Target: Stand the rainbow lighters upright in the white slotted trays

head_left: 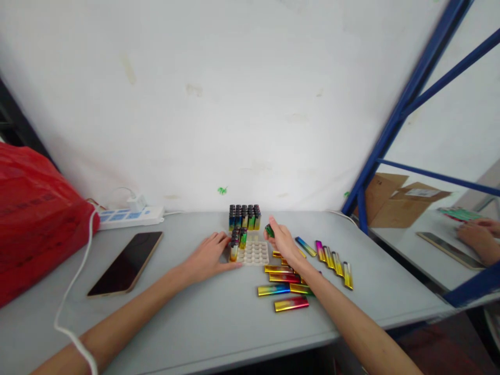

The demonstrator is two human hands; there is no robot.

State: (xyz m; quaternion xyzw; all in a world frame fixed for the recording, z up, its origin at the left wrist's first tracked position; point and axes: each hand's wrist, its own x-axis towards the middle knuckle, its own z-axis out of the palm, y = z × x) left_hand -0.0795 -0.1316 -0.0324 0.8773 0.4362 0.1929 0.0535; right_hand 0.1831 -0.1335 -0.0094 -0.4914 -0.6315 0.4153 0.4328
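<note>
A white tray (255,254) with round sockets lies on the grey table, its far rows filled with upright rainbow-coloured lighters (244,217). My left hand (211,254) rests flat against the tray's left edge, steadying it. My right hand (282,240) hovers just right of the tray, its fingers closed on one green-tinted lighter (269,230). Several more lighters (284,281) lie flat on the table under and to the right of my right forearm.
A dark phone (125,262) lies at the left, beside a red bag (33,219) and a white power strip (130,216) with a cable. A blue metal rack (394,120) stands at the right. Another person's hands (478,234) are at the far right.
</note>
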